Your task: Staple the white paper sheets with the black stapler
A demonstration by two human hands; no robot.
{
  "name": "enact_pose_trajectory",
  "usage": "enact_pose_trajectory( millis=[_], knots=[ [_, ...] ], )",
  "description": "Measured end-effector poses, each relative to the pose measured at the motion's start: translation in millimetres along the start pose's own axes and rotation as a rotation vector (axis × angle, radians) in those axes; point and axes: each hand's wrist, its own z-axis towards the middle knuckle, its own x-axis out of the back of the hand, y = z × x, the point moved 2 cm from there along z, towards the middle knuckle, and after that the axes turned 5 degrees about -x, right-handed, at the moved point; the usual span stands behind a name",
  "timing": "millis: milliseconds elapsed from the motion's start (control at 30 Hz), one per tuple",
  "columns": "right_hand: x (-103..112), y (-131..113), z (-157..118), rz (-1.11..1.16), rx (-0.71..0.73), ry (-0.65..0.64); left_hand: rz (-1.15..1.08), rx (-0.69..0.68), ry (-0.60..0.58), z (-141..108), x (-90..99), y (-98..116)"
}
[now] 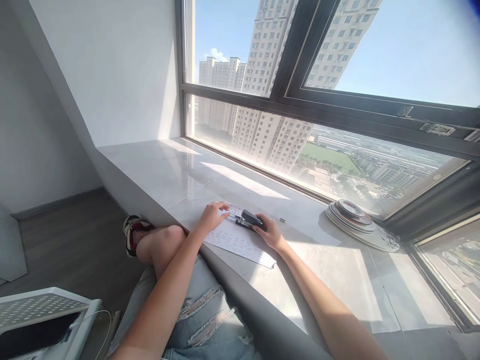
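A black stapler [248, 218] lies over printed paper [240, 246] on the sill, with a slim metal part reaching out of its left end. My right hand [270, 234] is closed around the stapler's right end. At the other end, my left hand [214, 217] has its thumb and fingers bent together at the tip of that metal part, apparently pinching it. The exact contact is too small to make out. Just right of the stapler, a small dark grey piece [282, 220], perhaps a strip of staples, rests on the sill.
A stack of plates [350, 222] stands at the right by the window frame [300, 105]. The pale stone sill [150, 165] ends in a front edge beside my legs. Lower left, a white perforated cart [45, 300] holds a dark phone-like device [37, 327] with a cable.
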Motion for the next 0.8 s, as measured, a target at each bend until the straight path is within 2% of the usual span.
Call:
enact_pose_trajectory(
  millis=[167,300,400,500,667,733,800],
  knots=[
    [0.1,2.0,0.9,-0.034,-0.002,0.009,-0.132,0.105,0.009,-14.8,-0.6,2.2],
    [0.8,1.0,0.9,-0.030,0.000,0.017,-0.189,0.219,-0.007,-14.5,-0.3,0.8],
    [0.4,0.2,0.9,-0.015,0.000,0.014,-0.322,0.331,-0.070,-9.5,-5.1,3.9],
    [-0.2,1.5,1.3,-0.010,0.009,0.023,-0.446,0.400,-0.155,-4.5,-17.7,15.3],
    [0.1,3.4,1.6,-0.056,0.014,0.068,-0.493,0.434,-0.237,2.0,-31.3,30.1],
    [0.4,1.5,1.1,-0.065,0.017,0.076,-0.496,0.410,-0.287,8.2,-25.8,28.5],
    [0.5,-1.5,0.4,-0.063,0.020,0.069,-0.441,0.366,-0.313,18.2,-12.3,21.2]
  ],
)
